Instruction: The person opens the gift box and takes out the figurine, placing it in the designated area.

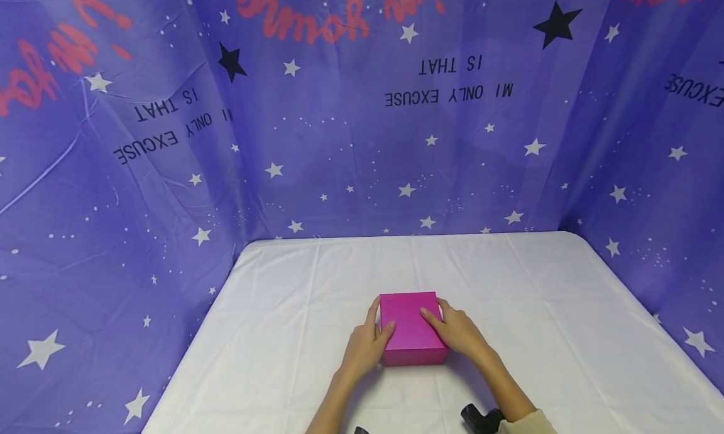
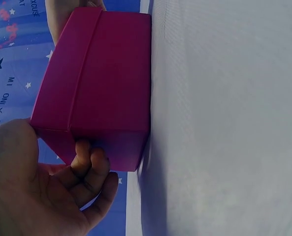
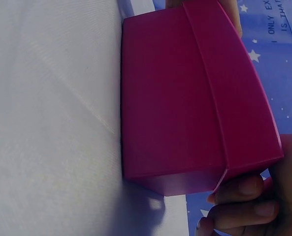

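Observation:
A magenta lidded box [image 1: 411, 324] sits on the white cloth, its lid closed over the base with a seam along the side in both wrist views. My left hand [image 1: 364, 346] grips its left side, thumb on the lid's top. In the left wrist view, curled fingertips [image 2: 100, 156] of that hand lie against the side wall below the lid's edge. On the opposite side my right hand [image 1: 459, 330] holds the box, thumb over the top. The right wrist view shows its fingers [image 3: 244, 189] bent beside the lid's lower edge. What the box contains is hidden.
The white-covered table [image 1: 271, 321] spreads out around the box. Purple curtains [image 1: 351, 126] with stars and lettering hang behind it and on both sides. A black device [image 1: 481, 418] is at the right wrist, close to the sleeve [image 1: 528, 423].

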The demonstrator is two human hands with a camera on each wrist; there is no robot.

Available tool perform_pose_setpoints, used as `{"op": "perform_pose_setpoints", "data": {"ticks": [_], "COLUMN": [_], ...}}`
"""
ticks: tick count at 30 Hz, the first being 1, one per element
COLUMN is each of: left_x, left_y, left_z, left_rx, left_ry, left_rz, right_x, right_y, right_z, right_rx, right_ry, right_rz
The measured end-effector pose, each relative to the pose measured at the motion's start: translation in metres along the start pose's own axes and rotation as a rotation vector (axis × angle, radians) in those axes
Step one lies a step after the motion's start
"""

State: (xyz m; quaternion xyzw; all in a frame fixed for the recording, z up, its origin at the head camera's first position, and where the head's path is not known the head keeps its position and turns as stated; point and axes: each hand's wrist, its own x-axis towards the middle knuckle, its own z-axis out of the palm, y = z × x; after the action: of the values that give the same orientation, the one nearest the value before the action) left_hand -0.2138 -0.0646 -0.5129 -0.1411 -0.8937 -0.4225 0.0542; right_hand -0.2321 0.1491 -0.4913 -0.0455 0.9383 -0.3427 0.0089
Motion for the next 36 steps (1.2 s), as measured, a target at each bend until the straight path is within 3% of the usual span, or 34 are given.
{"op": "perform_pose_setpoints", "data": {"ticks": [12,25,36], "left_x": [0.0,0.002,0.001], "left_y": [0.003,0.01,0.017], "left_z": [0.0,-0.005,-0.012], "left_rx": [-0.033,0.042,0.048], "left_ry": [0.007,0.014,0.017], "left_rz": [-0.002,-0.02,-0.007], "right_x": [0.0,0.001,0.001], "right_y": [0.001,0.0,-0.01], "right_z": [0.001,-0.002,-0.011], "right_rx": [0.016,0.046,0.041], "right_ry": [0.015,-0.002,-0.012], "right_rz": [-0.007,-0.002,0.008]}}
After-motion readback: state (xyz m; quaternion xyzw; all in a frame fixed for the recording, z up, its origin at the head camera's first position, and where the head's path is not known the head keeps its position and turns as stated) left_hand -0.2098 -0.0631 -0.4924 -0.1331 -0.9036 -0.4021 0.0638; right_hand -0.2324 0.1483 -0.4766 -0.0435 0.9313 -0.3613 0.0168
